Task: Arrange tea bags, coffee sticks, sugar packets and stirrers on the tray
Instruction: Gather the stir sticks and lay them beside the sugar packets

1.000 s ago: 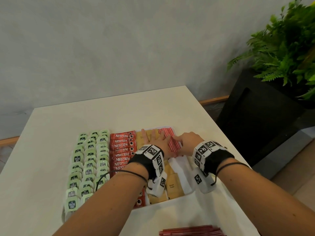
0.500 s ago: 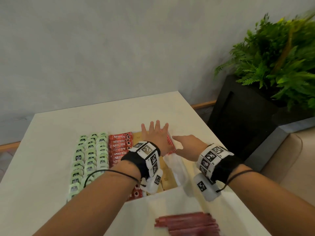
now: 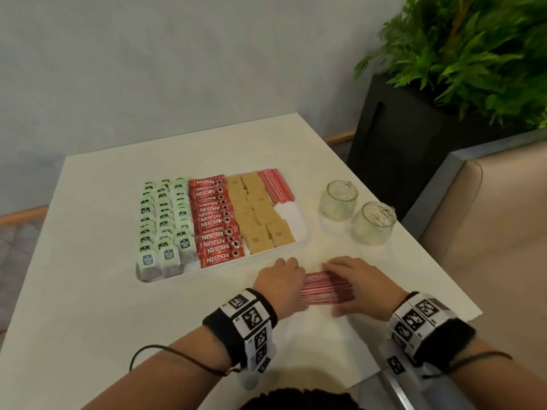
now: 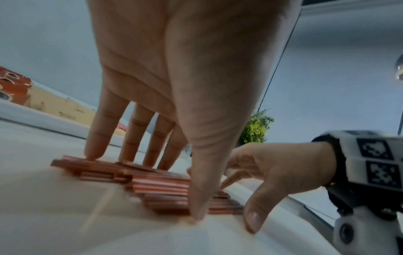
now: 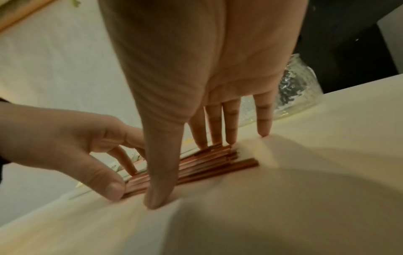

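Both hands are set down on a loose pile of red stirrers (image 3: 325,288) lying flat on the white table (image 3: 88,291), just in front of the tray (image 3: 305,242). The left hand (image 3: 278,284) is spread, its fingertips (image 4: 91,155) resting on the far edge of the pile and its thumb planted at the near edge. The right hand (image 3: 359,284) is likewise spread, fingers (image 5: 231,124) straight on the far edge, thumb pressed to the table at the near side. Whether the pile is lifted cannot be told.

In the tray, green tea bags (image 3: 165,220), red coffee sticks (image 3: 216,220), brown sugar packets (image 3: 257,214) and a further row of stirrers (image 3: 275,189) are laid in columns. Two glass jars (image 3: 356,213) stand to the tray's right. A potted fern (image 3: 461,54) in a black planter (image 3: 396,149) is seen beyond the table against a grey wall.
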The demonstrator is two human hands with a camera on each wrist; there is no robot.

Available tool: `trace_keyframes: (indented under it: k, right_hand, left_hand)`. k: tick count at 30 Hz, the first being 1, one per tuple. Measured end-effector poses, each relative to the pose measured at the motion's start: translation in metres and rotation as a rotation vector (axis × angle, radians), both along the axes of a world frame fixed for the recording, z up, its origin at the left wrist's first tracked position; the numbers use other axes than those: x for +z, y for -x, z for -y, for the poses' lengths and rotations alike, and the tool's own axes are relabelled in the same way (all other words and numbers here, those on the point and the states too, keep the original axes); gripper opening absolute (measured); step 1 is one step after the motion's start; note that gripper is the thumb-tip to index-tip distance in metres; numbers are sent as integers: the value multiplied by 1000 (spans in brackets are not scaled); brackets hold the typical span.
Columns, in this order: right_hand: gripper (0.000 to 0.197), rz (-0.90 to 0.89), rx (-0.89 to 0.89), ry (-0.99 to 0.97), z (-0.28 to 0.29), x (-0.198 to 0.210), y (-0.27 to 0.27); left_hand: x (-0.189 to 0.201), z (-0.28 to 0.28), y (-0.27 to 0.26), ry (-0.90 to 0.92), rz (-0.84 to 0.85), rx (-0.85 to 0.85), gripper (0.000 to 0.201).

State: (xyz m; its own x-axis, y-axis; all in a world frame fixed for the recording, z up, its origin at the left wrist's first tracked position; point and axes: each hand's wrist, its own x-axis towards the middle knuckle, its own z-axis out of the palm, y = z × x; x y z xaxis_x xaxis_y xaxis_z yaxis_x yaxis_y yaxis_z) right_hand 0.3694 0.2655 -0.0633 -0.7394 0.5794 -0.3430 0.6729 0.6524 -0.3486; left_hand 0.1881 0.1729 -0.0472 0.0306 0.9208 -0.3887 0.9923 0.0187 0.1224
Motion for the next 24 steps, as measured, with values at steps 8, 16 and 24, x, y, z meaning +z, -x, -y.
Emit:
trace_keyframes:
  k: [8,16,24]
  right_hand:
    - [54,-114,-81,-25,8,-8,0]
    - [50,-52,-96,-66,16,-1,9]
    - [27,40,-66,-138,12,4,26]
  left_hand:
    - [-4,0,-19,-110,-94,-25,21]
    - [7,-6,-26,-93,-147,-64,20]
    - [6,-7,-31,-68,-156,-83,23]
